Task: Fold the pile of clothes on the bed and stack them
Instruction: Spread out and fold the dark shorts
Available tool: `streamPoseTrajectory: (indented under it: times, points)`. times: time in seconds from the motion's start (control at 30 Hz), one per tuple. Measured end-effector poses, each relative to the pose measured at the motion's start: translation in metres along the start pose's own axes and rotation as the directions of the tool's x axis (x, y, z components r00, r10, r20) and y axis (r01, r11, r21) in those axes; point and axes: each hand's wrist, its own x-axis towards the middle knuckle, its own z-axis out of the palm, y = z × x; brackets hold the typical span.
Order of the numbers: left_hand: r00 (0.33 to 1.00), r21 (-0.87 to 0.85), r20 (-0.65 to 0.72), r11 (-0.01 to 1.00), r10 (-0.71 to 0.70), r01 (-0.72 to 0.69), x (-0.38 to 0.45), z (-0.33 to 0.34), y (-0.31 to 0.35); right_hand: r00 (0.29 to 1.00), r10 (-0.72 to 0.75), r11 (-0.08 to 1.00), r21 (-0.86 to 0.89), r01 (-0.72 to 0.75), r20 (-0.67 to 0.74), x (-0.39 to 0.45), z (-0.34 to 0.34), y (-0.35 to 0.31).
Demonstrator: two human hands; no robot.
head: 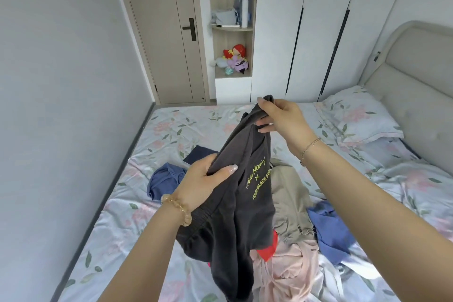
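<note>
I hold a dark grey garment [245, 203] with yellow-green lettering up above the bed [186, 127]. My left hand [203, 184] grips its bunched side edge low down. My right hand [282, 115] pinches its top end higher and farther away. Below it the garment hangs over the pile of clothes [294, 252], where a beige piece [289, 198], a pink piece [286, 274], a bit of red [269, 250] and a blue piece [331, 235] lie jumbled. Another blue garment [164, 181] and a navy folded piece [198, 154] lie to the left.
The floral sheet spreads bare to the left and far side. A pillow [358, 115] lies against the padded headboard [411, 81] on the right. A grey wall runs along the bed's left edge. Beyond stand a door [166, 32], open shelves [232, 27] and white wardrobes [306, 32].
</note>
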Motion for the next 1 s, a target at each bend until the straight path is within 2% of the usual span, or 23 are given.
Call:
streamPoseTrajectory:
  times: [0.1,0.17,0.23,0.33,0.4,0.47,0.5,0.53,0.6,0.67,0.73,0.87,0.93,1.0]
  points:
    - [0.996,-0.067,0.066,0.996,-0.060,0.065,0.003,0.005,0.002,0.998,0.022,0.997,0.068,-0.026,0.056,0.007,-0.006,0.003]
    - [0.988,-0.105,0.106,0.986,-0.116,0.127,0.005,0.010,0.006,0.985,0.084,0.977,0.181,-0.111,0.152,0.011,-0.008,0.005]
    - [0.977,-0.071,0.110,0.979,-0.183,0.192,0.009,0.017,0.007,0.962,0.142,0.941,0.269,-0.205,0.235,0.018,-0.006,0.006]
    - [0.967,-0.029,0.030,0.967,-0.254,0.255,0.016,0.026,0.019,0.961,0.189,0.929,0.281,-0.242,0.204,0.031,0.001,0.006]
    - [0.942,-0.103,-0.014,0.937,-0.336,0.333,0.026,0.023,0.019,0.964,0.205,0.929,0.277,-0.246,0.169,0.041,0.005,0.007]
    - [0.946,-0.184,-0.047,0.933,-0.322,0.308,0.035,0.016,0.020,0.959,0.206,0.922,0.290,-0.256,0.193,0.049,0.002,0.010]
    - [0.947,-0.217,-0.124,0.939,-0.297,0.266,0.041,0.013,0.021,0.956,0.188,0.926,0.284,-0.249,0.226,0.053,-0.002,0.013]
    - [0.932,-0.257,-0.211,0.937,-0.295,0.238,0.047,0.009,0.024,0.953,0.162,0.944,0.241,-0.225,0.256,0.056,-0.007,0.016]
    - [0.875,-0.339,-0.373,0.923,-0.308,0.181,0.059,0.002,0.031,0.955,0.081,0.994,0.046,-0.098,0.284,0.060,-0.015,0.028]
    - [0.831,-0.390,-0.460,0.912,-0.312,0.127,0.071,-0.005,0.039,0.955,-0.014,0.992,-0.119,0.051,0.295,0.061,-0.020,0.040]
    - [0.816,-0.390,-0.500,0.917,-0.289,0.085,0.081,-0.010,0.047,0.944,-0.042,0.977,-0.186,0.108,0.327,0.055,-0.020,0.055]
    - [0.812,-0.388,-0.531,0.921,-0.242,0.021,0.095,-0.008,0.062,0.906,0.035,0.942,-0.316,0.111,0.422,0.035,-0.005,0.102]
    - [0.801,-0.393,-0.549,0.919,-0.238,0.004,0.099,-0.008,0.066,0.893,0.020,0.882,-0.428,0.196,0.449,0.025,0.004,0.135]
    - [0.785,-0.394,-0.571,0.919,-0.241,-0.005,0.097,-0.013,0.070,0.910,0.013,0.817,-0.529,0.229,0.415,0.018,0.008,0.169]
